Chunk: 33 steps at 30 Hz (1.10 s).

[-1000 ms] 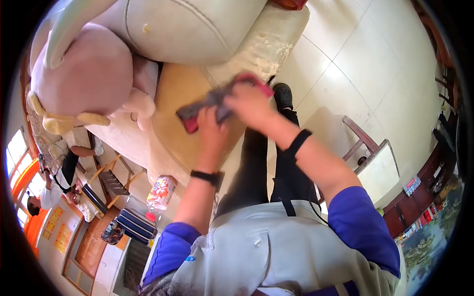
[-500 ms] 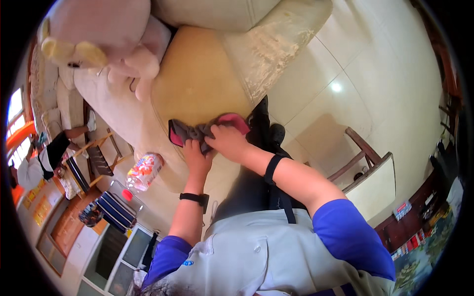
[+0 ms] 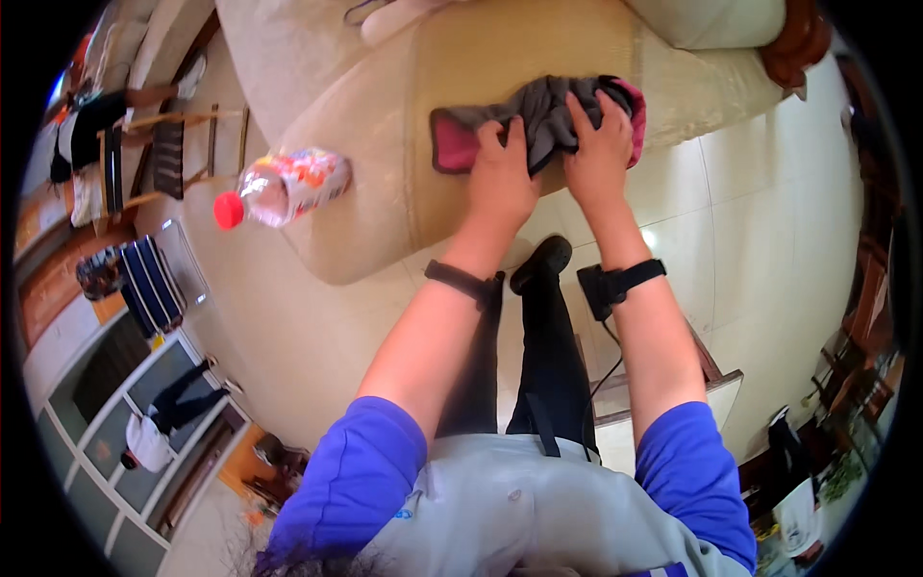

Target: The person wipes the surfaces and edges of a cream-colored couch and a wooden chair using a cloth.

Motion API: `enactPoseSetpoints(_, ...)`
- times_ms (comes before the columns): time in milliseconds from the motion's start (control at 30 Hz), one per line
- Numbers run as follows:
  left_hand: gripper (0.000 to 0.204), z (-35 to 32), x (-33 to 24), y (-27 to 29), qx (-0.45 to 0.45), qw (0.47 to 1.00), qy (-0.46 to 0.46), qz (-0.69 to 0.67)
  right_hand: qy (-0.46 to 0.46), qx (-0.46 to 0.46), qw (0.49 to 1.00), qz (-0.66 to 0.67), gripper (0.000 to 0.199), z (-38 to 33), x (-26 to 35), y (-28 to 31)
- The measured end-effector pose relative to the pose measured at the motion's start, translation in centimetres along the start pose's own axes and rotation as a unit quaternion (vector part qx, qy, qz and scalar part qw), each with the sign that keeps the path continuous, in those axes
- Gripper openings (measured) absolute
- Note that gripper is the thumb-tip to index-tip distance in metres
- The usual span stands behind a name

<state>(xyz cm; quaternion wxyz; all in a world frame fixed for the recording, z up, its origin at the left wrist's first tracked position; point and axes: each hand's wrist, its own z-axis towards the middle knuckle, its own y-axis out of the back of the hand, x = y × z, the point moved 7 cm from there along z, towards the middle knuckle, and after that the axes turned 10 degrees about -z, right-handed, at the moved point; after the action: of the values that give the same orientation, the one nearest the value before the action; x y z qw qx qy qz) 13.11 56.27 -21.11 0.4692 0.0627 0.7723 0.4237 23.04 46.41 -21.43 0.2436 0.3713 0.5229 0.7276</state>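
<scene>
Your grey and pink cloth (image 3: pixel 543 117) lies on the beige sofa (image 3: pixel 370 226), close to the edge nearest you. Left end spread fairly flat, pink corner showing; middle bunched into folds; more pink along the right end. Dark trim round the border.

Your left hand (image 3: pixel 505 188) is at the left half of the cloth, fingers bent, tips touching it. Can't tell whether they pinch the fabric or just press. Your right hand (image 3: pixel 598 159) is over the right half: fingers spread wide apart, laid on the folds, nothing gripped that shows. Hands side by side, apart from each other, both arms reaching forward.

Black band (image 3: pixel 464 282) on your left wrist; black strap (image 3: pixel 642 276) with a small box on your right, cable running down from it.

Bottle (image 3: pixel 288 188), clear with a red cap and colourful label, is on the sofa left of the cloth, well apart from it. Cap points left; can't tell if it stands or lies.

Your dark shoe (image 3: pixel 543 264) is on the tiled floor (image 3: pixel 750 192), below the sofa edge. Carved wooden armrest end (image 3: pixel 800 43) at upper right.
</scene>
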Motion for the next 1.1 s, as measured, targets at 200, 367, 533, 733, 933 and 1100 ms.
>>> enactPoseSetpoints(200,0.064,-9.9,8.9,3.5,0.026,0.997,0.041,0.053,0.124,0.093,0.984,0.091,0.06,-7.4,11.2,-2.0)
enactPoseSetpoints(367,0.061,-17.1,17.3,8.1,-0.04,0.993,0.087,0.066,0.262,0.153,0.943,0.138,0.065,-12.0,19.0,-3.8)
enactPoseSetpoints(533,0.05,-15.8,15.5,9.4,-0.102,0.993,0.012,0.053,0.379,0.163,0.906,0.092,0.04,-9.9,18.6,-3.8)
enactPoseSetpoints(733,0.028,-13.5,13.4,8.6,-0.122,0.988,-0.087,0.037,0.318,0.137,0.938,0.009,0.048,-9.1,16.5,-3.4)
enactPoseSetpoints(933,0.029,-17.6,19.1,11.1,-0.201,0.977,0.063,-0.035,0.438,0.18,0.88,0.036,0.05,-12.9,24.6,-5.3)
enactPoseSetpoints(1100,0.048,-18.6,27.8,15.4,-0.34,0.874,0.171,-0.302,0.509,0.14,0.848,0.045,0.039,-11.9,37.1,-7.4)
